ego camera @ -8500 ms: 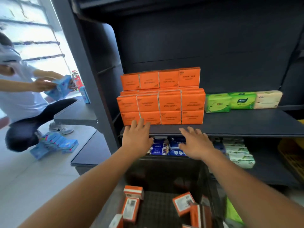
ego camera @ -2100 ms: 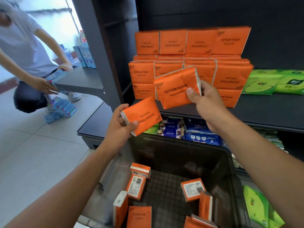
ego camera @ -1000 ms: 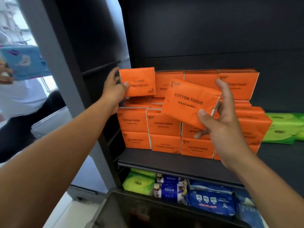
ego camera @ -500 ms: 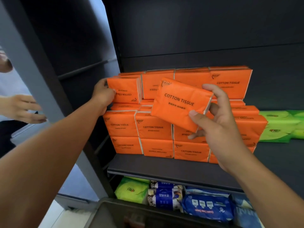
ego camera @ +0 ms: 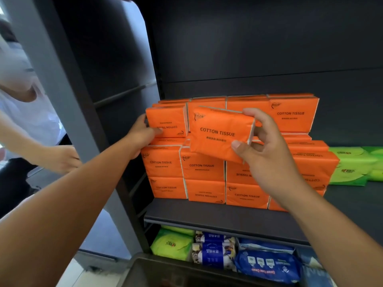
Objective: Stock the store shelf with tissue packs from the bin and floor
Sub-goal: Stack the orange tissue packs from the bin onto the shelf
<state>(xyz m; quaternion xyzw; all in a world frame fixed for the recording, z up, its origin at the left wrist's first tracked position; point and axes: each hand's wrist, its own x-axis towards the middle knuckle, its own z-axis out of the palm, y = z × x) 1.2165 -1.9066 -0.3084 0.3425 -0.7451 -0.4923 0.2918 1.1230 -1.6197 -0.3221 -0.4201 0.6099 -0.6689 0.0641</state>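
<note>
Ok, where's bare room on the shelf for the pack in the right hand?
Free: the ledge atop the orange stack, right of the left pack the left hand grips, partly hidden by the right pack; the shelf board's front strip; the board before the green packs. Crowded: the lower packs.

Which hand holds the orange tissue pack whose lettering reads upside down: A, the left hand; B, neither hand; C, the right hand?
A: the left hand grips the upside-down pack, while the right hand holds the upright-reading pack.
</note>
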